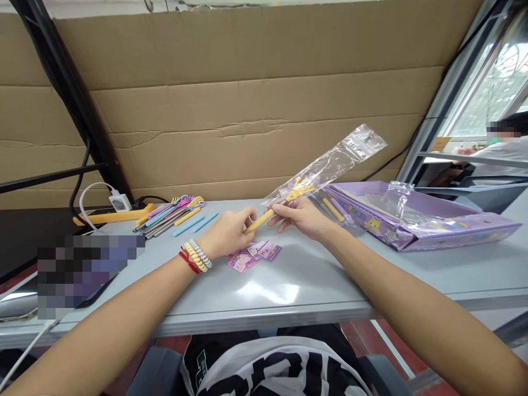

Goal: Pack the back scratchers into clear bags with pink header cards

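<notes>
A yellow stick (259, 221) is held between my two hands, slanting up to the right. The fingers of my left hand (229, 231) are closed at its lower end. My right hand (303, 217) pinches it farther up, together with the mouth of a long clear plastic bag (334, 165). Inside the bag, near that hand, shows a branched yellow part (300, 190), which looks like the stick's head. Small pink and purple printed cards (251, 256) lie on the table below the hands. To the left rest two loose light-blue tubes (193, 224).
A pile of metal rods with coloured handles (169, 215) lies at the left on the grey table (330, 280). A purple printed box (396, 220) holding clear bags stands at the right. A white charger (119, 201) and a cardboard wall (247, 104) are behind. Another person (501, 151) sits far right.
</notes>
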`<state>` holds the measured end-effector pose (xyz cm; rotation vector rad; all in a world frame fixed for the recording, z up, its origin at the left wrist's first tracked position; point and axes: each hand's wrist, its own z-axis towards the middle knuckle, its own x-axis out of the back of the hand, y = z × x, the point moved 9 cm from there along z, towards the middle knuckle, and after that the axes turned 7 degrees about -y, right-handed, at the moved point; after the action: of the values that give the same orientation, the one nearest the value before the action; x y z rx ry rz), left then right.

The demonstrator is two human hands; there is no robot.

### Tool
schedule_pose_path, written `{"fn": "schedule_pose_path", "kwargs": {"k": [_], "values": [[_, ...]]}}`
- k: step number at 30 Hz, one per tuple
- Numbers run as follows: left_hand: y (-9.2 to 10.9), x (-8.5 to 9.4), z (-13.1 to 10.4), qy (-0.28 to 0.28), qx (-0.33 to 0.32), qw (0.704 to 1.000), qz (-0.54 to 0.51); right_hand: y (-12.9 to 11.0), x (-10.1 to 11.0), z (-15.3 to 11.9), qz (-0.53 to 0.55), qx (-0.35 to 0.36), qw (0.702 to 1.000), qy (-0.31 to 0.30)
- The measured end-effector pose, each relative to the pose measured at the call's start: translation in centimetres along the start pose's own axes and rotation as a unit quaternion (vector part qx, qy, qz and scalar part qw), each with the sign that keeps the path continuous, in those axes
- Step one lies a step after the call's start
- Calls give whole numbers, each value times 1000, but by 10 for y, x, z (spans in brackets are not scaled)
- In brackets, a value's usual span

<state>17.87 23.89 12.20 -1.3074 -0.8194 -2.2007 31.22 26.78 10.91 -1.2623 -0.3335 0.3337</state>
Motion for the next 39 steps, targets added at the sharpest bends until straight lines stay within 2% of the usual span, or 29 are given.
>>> {"fn": "schedule_pose_path", "kwargs": {"k": [8, 12, 14, 21, 26, 31, 35, 39], "values": [[2, 3, -3, -31, -49, 998, 25, -20, 30, -5, 28, 42, 997, 65], [9, -1, -5, -60, -93, 994, -4, -19, 33, -6, 52, 34, 996, 63], [12, -1, -6, -54, -106, 993, 9, -18, 31, -6, 59, 30, 996, 63], [19, 11, -9, 45, -154, 983, 84, -10, 18, -4, 49, 10, 998, 32], [14, 20, -8, 101, -120, 986, 54, -7, -2, -4, 29, -5, 999, -27], [9, 20, -6, 93, -78, 991, 54, -2, -21, -6, -32, -22, 996, -80], [13, 18, -6, 85, -75, 992, 55, 1, -28, -6, -70, -25, 994, -87], [16, 16, -7, 80, -78, 992, 50, 3, -41, -7, -109, -35, 986, -124]]}}
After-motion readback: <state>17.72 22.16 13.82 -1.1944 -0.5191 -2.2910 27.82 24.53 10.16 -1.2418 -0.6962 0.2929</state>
